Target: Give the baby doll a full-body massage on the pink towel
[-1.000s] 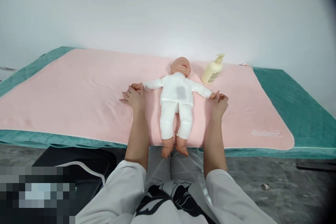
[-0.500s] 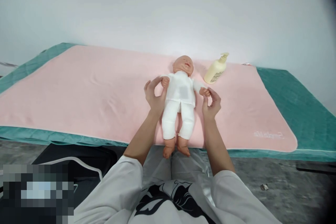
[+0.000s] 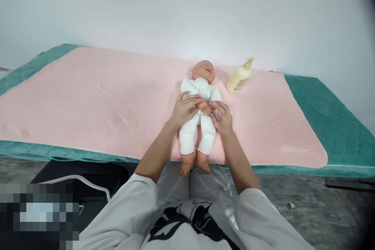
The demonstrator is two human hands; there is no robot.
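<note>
A baby doll (image 3: 192, 133) in a white top and white trousers lies on its back, head toward the wall and bare feet over the near edge. My left hand (image 3: 184, 110) is closed on the doll's hand at the left of the picture. With my right hand (image 3: 223, 117) I pinch the doll's other hand between thumb and fingers. The two doll hands meet over its belly, and its arms are bent inward. Part of the white top is hidden behind my fingers.
A pale yellow pump bottle (image 3: 238, 79) stands to the right of the doll's head. Beneath lies a pink mat (image 3: 73, 97) on a green padded bed cover (image 3: 331, 105). A black chair-like object (image 3: 88, 170) with a white cable is below left.
Both my hands have moved inward, bringing the doll's hands from beside its body to together over its belly. The doll's body stays in place; the view has shifted slightly.
</note>
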